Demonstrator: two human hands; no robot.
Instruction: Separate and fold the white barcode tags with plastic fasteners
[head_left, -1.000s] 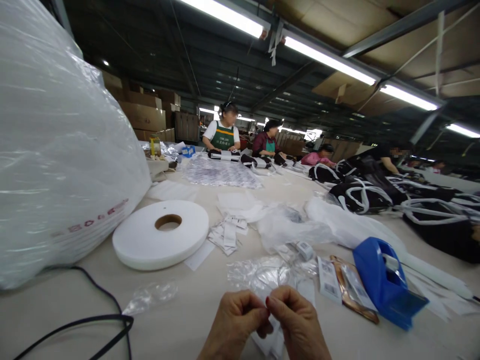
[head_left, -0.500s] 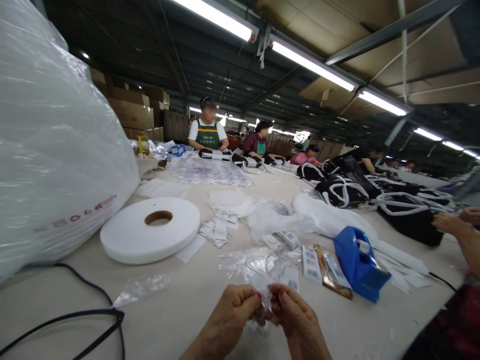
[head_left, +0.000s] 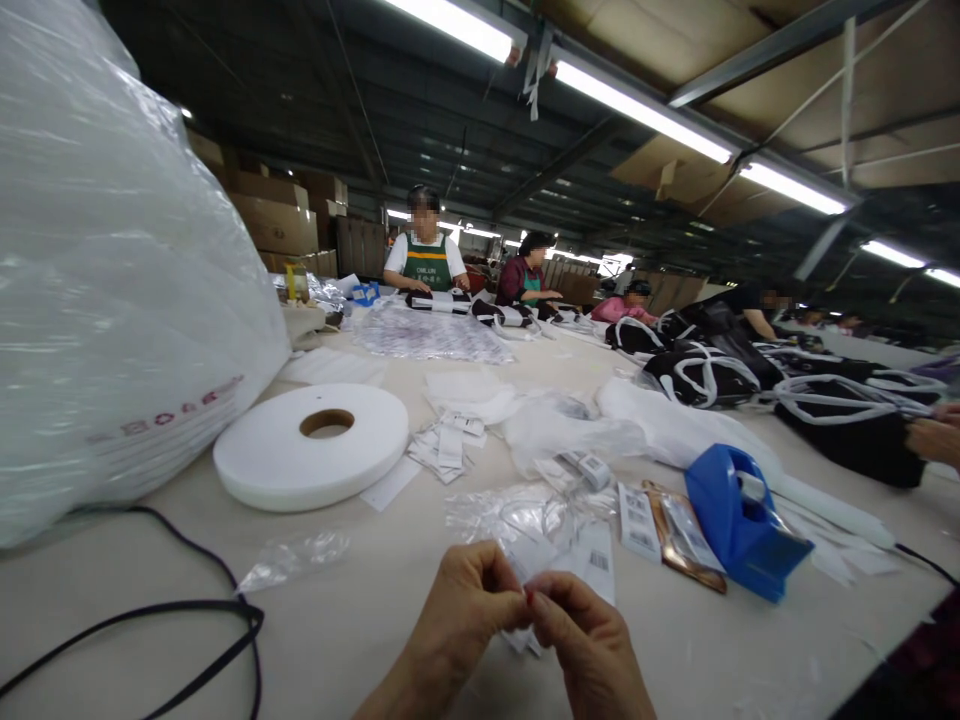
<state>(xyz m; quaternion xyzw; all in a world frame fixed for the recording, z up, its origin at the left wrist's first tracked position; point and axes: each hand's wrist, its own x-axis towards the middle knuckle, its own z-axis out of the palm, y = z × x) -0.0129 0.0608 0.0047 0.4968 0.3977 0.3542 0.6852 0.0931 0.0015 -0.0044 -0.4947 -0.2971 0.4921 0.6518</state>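
Note:
Low in the middle of the head view, my left hand (head_left: pixel 465 610) and my right hand (head_left: pixel 585 632) meet at the fingertips. Both are closed in a pinch; whatever lies between the fingers is too small and hidden to name. Small white pieces (head_left: pixel 523 640) show just beneath the fingertips. Crumpled clear plastic (head_left: pixel 517 512) lies on the table directly beyond the hands, beside a white barcode label (head_left: pixel 598 562). A white card with print (head_left: pixel 639 520) and a brown-edged packet (head_left: pixel 679 530) are to the right of it.
A blue tape dispenser (head_left: pixel 739 525) stands at the right, a white tape roll (head_left: pixel 255 465) lies left, near black cord (head_left: pixel 187 605). Loose labels (head_left: pixel 450 450) lie mid-table. A large plastic-wrapped bundle (head_left: pixel 135 300) blocks the far left. Co-workers (head_left: pixel 426 262) handle black items (head_left: pixel 847 430) beyond.
My hands have drawn together, fingertips now touching where clear plastic showed between them before. The whole view has shifted slightly. A co-worker's hands at the right edge are less in sight.

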